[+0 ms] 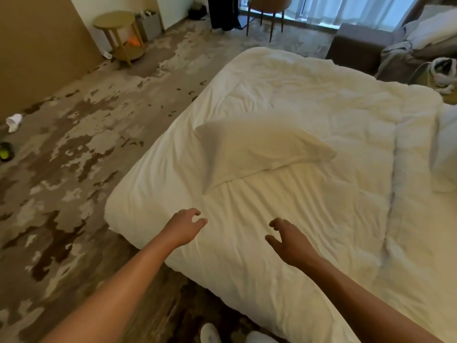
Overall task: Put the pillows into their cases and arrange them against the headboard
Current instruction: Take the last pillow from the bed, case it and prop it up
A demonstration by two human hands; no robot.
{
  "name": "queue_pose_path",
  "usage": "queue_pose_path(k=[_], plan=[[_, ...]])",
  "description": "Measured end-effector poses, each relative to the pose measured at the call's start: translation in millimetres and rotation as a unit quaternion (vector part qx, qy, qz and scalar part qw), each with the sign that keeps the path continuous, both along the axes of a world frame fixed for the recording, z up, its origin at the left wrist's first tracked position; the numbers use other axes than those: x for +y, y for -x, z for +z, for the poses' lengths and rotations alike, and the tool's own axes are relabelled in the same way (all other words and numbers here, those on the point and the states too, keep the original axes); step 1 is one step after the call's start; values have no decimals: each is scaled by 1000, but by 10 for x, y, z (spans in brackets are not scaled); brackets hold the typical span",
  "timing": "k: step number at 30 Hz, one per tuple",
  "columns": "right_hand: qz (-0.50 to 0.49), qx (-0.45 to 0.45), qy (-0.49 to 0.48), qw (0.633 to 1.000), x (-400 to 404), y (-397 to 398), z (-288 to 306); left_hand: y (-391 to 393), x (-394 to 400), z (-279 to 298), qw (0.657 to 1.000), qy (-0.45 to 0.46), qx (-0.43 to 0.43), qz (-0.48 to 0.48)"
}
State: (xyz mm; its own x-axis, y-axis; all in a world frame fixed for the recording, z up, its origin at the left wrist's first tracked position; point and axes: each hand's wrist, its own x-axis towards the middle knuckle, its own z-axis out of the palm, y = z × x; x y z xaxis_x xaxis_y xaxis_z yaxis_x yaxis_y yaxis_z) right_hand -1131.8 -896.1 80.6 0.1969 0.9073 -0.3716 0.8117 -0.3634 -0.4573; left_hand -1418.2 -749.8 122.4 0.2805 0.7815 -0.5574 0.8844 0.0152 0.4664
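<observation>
Both hands, left hand [184, 227] and right hand [290, 241], hover empty with fingers loosely spread above the duvet [309, 100] near the bed's corner, likely reaching toward 1 pillow [259, 147] lying mid-bed.

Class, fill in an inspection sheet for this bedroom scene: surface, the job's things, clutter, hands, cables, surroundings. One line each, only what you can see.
Surface: bed covered by a rumpled white duvet.
Job's things: one white pillow lies flat on the duvet; a second pillow shows partly at the right edge. Whether either is cased cannot be told; no headboard in view.
Clutter: white crumpled item and dark item with green on the carpet.
Hands: left hand and right hand reach over the duvet, fingers loosely curled, holding nothing.
Cables: nothing seen.
Surroundings: round side table, chair, curtains, patterned carpet.
</observation>
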Motion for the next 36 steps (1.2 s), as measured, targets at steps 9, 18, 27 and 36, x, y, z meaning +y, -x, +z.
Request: queue_pose_path(k=[9,18,27,36], plan=[[1,-28,-7,1000,1429,-334,-295,-379,1300,-182,999,13,7,-35],[-6,-32,-9,999,3536,-977,-701,-1129,3142,-499,999,-1,17,-30],[-87,-23,21,996,5190,-1445,-1250,-1800,4831,-1247,999,-7,4,-46],[-149,-42,72,985,5260,-1301,-2074,-2273,6114,-2258,997,-1,7,-82]])
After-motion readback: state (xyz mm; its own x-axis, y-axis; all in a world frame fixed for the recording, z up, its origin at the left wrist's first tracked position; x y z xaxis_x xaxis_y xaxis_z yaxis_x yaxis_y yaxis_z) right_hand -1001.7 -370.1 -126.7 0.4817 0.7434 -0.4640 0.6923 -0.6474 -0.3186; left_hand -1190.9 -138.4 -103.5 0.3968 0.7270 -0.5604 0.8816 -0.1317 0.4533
